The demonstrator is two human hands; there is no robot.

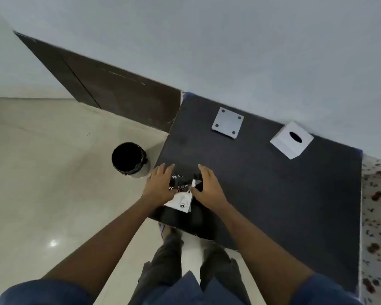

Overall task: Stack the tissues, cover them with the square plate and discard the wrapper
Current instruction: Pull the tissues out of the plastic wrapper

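Both of my hands close around the tissue packet [182, 186] near the frame's centre: my left hand [161, 183] grips its left end and my right hand [209, 186] covers its right end, thumb pressed against the packet's middle. How tightly the fingers curl underneath I cannot tell.

Largest around me is the dark table [273, 183], a matte, flat slab filling the right half of the frame, its edges trimmed in blue. To the left lies pale glossy floor [42, 183], smooth enough to hold a bright reflection. A round bin [131, 160] with a black liner stands on that floor just beside the table's left edge, near my left hand.

At the table's upper right sits a white tissue box [291, 140], cube-like, with a dark oval slot on top. Left of it, well apart from my hands, the square plate [228, 122] lies flat, pale grey with a dark dot near each corner.

Smallest, the packet itself: black crinkly wrapper printed with white marks, its long axis running from upper left toward lower right. White tissue [180, 202] spills from its lower end toward me, soft and folded, bearing a small round logo.
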